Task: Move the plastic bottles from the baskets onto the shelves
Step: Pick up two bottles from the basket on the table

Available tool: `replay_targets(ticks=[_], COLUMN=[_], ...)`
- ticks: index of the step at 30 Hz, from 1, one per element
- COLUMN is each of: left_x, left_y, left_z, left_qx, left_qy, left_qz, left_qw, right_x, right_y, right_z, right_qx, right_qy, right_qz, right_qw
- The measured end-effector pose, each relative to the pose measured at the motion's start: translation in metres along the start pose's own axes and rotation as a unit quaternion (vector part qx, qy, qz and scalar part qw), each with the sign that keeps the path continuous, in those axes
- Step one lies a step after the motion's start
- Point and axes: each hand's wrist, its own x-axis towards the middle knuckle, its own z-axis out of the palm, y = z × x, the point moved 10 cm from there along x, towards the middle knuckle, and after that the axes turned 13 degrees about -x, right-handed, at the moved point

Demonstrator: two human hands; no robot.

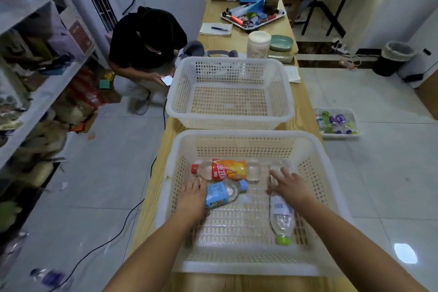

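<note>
The near white basket (246, 265) on the wooden table holds an orange-label bottle with a red cap (227, 169), a blue-label bottle with a blue cap (225, 193) and a clear bottle with a green cap (282, 218). Another clear bottle (280, 165) lies blurred at the basket's back right. My left hand (192, 195) rests with straight fingers against the base end of the blue-label bottle. My right hand (290, 185), fingers spread, hovers over the base end of the green-cap bottle. The white shelves (35, 102) stand at the left, packed with goods.
A second white basket (228, 116) sits empty farther along the table. A person (147, 38) crouches with a phone between the shelves and the table. A floor basket of bottles (336, 123) lies to the right. A black cable (113, 237) and a loose bottle (49, 277) lie on the floor at left.
</note>
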Motion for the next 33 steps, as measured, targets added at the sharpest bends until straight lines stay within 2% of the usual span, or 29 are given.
replay_targets(ticks=[3, 7, 10, 12, 14, 17, 20, 22, 23, 25, 26, 28, 30, 31, 33], left_x=[-0.010, -0.027, -0.043, -0.054, -0.067, -0.079, -0.086, -0.087, -0.088, -0.089, -0.092, -0.098, -0.105, -0.107, -0.115], left_y=[-0.001, -0.004, -0.007, -0.006, -0.002, -0.004, 0.001, 0.002, 0.002, 0.003, 0.006, 0.011, 0.014, 0.015, 0.020], left_z=[0.010, 0.022, 0.036, 0.049, 0.053, 0.048, 0.031, 0.018, 0.013, 0.003, -0.004, -0.016, -0.024, -0.028, -0.036], left_qx=[-0.037, -0.097, -0.189, -0.324, -0.457, -0.551, -0.601, -0.641, -0.666, -0.712, -0.731, -0.766, -0.782, -0.784, -0.783], left_qy=[-0.017, -0.058, -0.103, -0.140, -0.163, -0.172, -0.162, -0.135, -0.125, -0.105, -0.101, -0.096, -0.105, -0.114, -0.136], left_qz=[-0.027, -0.081, -0.123, -0.143, -0.147, -0.149, -0.118, -0.100, -0.094, -0.078, -0.068, -0.048, -0.032, -0.019, 0.013], left_qw=[0.999, 0.990, 0.969, 0.924, 0.862, 0.803, 0.774, 0.749, 0.730, 0.690, 0.671, 0.633, 0.614, 0.611, 0.607], right_x=[-0.007, -0.031, -0.045, -0.059, -0.076, -0.094, -0.109, -0.116, -0.120, -0.131, -0.137, -0.149, -0.159, -0.166, -0.182], right_y=[0.000, -0.023, -0.045, -0.051, -0.055, -0.056, -0.046, -0.036, -0.030, -0.017, -0.013, -0.011, -0.016, -0.019, -0.028], right_z=[0.026, 0.023, 0.017, 0.024, 0.034, 0.029, 0.017, 0.009, 0.006, -0.008, -0.015, -0.028, -0.039, -0.047, -0.063], right_qx=[0.009, -0.001, 0.054, 0.104, 0.181, 0.253, 0.268, 0.315, 0.351, 0.443, 0.497, 0.618, 0.709, 0.737, 0.758], right_qy=[0.021, 0.070, 0.018, -0.075, -0.141, -0.148, -0.138, -0.120, -0.099, -0.046, -0.017, 0.031, 0.077, 0.105, 0.149], right_qz=[0.019, 0.020, 0.005, 0.031, 0.080, 0.139, 0.194, 0.238, 0.267, 0.331, 0.359, 0.400, 0.414, 0.414, 0.422], right_qw=[1.000, 0.997, 0.998, 0.991, 0.970, 0.946, 0.934, 0.911, 0.892, 0.832, 0.790, 0.675, 0.565, 0.524, 0.475])
